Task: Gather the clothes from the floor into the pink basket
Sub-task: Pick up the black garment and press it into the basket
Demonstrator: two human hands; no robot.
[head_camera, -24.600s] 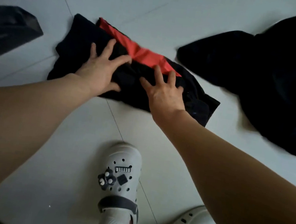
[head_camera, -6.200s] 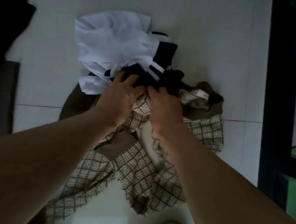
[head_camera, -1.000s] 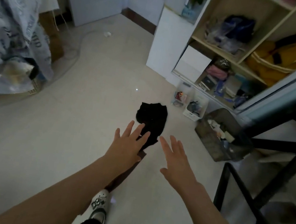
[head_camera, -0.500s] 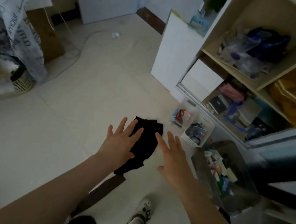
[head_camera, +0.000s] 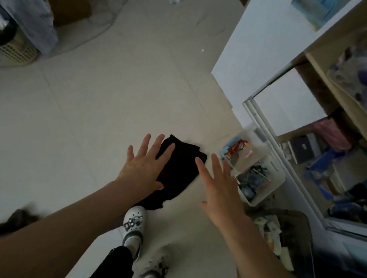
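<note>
Both bare arms are reaching forward and down. The left hand is spreading flat, palm down, fingers splayed. The right hand is extending alongside, empty, fingers straight and slightly apart.

— What's left to pick up?
— A black garment, crumpled flat on the pale tiled floor, lying lengthwise away from the viewer.
— Where exactly?
— Just beyond the white shoe, near the clear storage boxes by the shelves. Its left edge is hidden behind a hand.
— And the basket?
— Can't see a pink one.
</note>
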